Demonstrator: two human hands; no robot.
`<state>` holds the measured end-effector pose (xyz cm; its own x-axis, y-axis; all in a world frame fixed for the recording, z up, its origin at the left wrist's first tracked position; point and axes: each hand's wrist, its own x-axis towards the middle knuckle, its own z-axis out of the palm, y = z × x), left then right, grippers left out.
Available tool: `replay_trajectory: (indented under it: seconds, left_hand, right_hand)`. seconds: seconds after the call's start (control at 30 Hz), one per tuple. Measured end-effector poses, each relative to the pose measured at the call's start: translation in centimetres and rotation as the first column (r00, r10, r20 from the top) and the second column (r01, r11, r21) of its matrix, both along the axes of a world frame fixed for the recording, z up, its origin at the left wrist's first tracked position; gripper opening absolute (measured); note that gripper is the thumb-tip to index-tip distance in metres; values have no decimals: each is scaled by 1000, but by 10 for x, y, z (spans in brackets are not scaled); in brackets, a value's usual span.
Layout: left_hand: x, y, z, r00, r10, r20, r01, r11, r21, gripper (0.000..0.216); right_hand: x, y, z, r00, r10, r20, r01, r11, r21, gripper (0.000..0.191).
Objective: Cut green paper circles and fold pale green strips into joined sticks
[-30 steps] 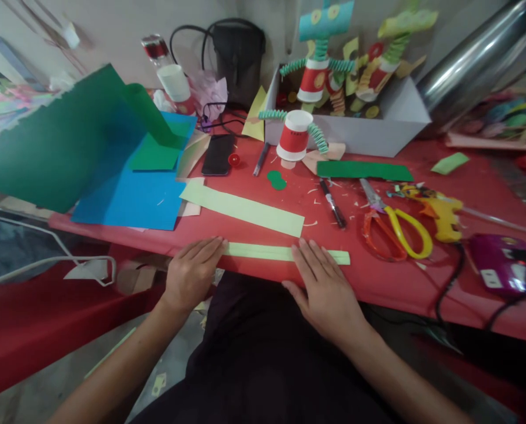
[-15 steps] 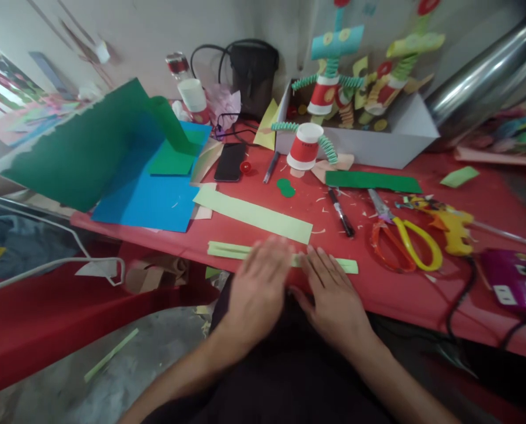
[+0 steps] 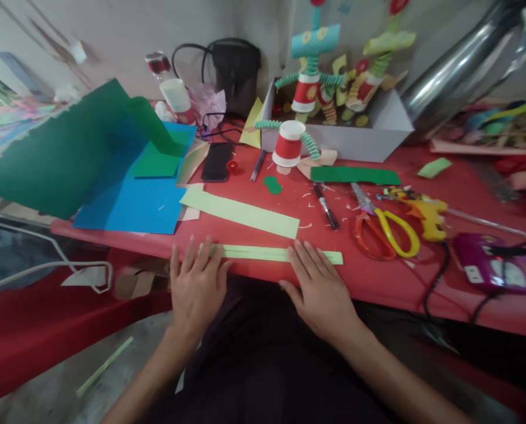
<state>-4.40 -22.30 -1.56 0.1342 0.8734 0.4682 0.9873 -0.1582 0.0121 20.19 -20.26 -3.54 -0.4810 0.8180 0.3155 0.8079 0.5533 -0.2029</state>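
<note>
A narrow folded pale green paper strip (image 3: 256,252) lies along the near edge of the red table (image 3: 263,270). My left hand (image 3: 197,288) rests flat over its left end, fingers spread. Toward the strip's right end, my right hand (image 3: 318,285) presses down with the fingers stretched out and the thumb apart. Part of the strip is hidden under both hands. Just behind it lies a wider pale green paper strip (image 3: 245,213), flat on the table.
Scissors (image 3: 384,227), a black marker (image 3: 326,206) and a yellow glue gun (image 3: 426,215) lie to the right. A paper cup (image 3: 288,144) with coiled arms stands before a white box (image 3: 355,141). Blue card (image 3: 130,203) and a phone (image 3: 216,162) are at left.
My left hand has slid left along the folded strip to its left end, uncovering the middle. My right hand stays on the right part. The view has shifted slightly to the right.
</note>
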Motion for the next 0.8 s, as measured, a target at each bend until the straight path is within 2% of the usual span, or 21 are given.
replay_trajectory:
  seconds: [0.07, 0.1, 0.17, 0.33, 0.43, 0.63, 0.8]
  left_hand:
    - [18, 8, 3, 979, -203, 25, 203, 979, -20, 32]
    - [26, 13, 5, 949, -312, 37, 314, 948, -49, 32]
    - [35, 23, 8, 889, -457, 32, 457, 883, -106, 29]
    - [24, 42, 15, 790, -609, -64, 588, 784, -198, 22]
    - [20, 47, 18, 792, -610, -30, 592, 779, -208, 18]
    - [29, 53, 15, 832, -555, 0, 542, 812, -216, 19]
    - [28, 62, 11, 925, -372, 79, 378, 876, -298, 19]
  right_hand:
    - [-1, -1, 4, 1000, -9, 22, 10, 1000, -12, 58]
    - [-1, -1, 6, 999, -13, 29, 13, 1000, -16, 56]
    - [1, -1, 10, 999, -16, 33, 16, 1000, -14, 52]
    - [10, 8, 23, 1000, -25, -4, 24, 999, -41, 31]
    - [16, 17, 27, 1000, -18, -18, 18, 999, -39, 18]
    - [23, 31, 26, 998, 42, 57, -40, 999, -27, 14]
    - [24, 44, 29, 996, -54, 75, 60, 994, -88, 22]
